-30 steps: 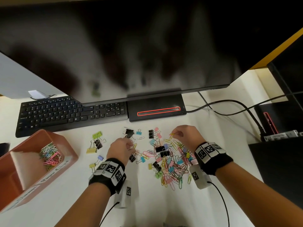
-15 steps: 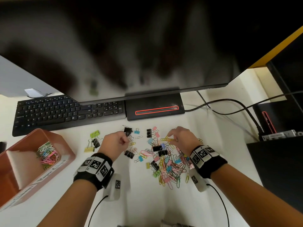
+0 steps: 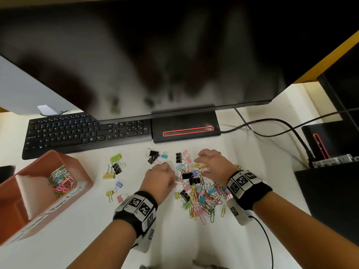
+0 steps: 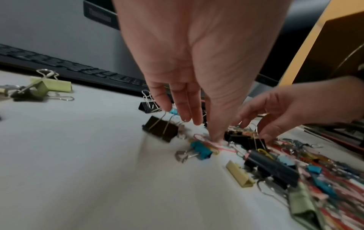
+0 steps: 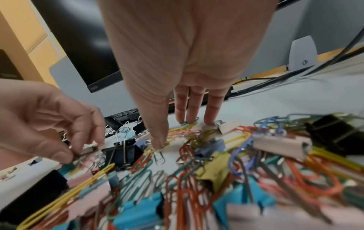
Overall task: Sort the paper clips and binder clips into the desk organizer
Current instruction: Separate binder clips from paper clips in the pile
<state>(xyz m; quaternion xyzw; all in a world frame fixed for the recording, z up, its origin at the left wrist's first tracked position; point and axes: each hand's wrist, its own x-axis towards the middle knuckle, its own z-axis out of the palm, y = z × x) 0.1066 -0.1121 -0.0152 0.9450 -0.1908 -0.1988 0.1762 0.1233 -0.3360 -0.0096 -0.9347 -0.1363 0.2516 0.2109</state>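
A mixed pile of coloured paper clips and binder clips lies on the white desk. My left hand is at the pile's left edge, and its thumb and forefinger pinch a pink paper clip on the desk. My right hand hovers over the pile's far side, fingers straight and pointing down. Its fingertips touch loose clips and its thumb rests on a yellow paper clip. The terracotta desk organizer stands at the left, with paper clips in one compartment.
Loose binder clips lie between the organizer and the pile, more near the monitor base. A black keyboard runs along the back. Cables and a black box are at the right.
My left hand has moved right, from beside the far black binder clips to the pile's left edge. The right hand has stayed over the pile and lowered its fingers onto the clips.
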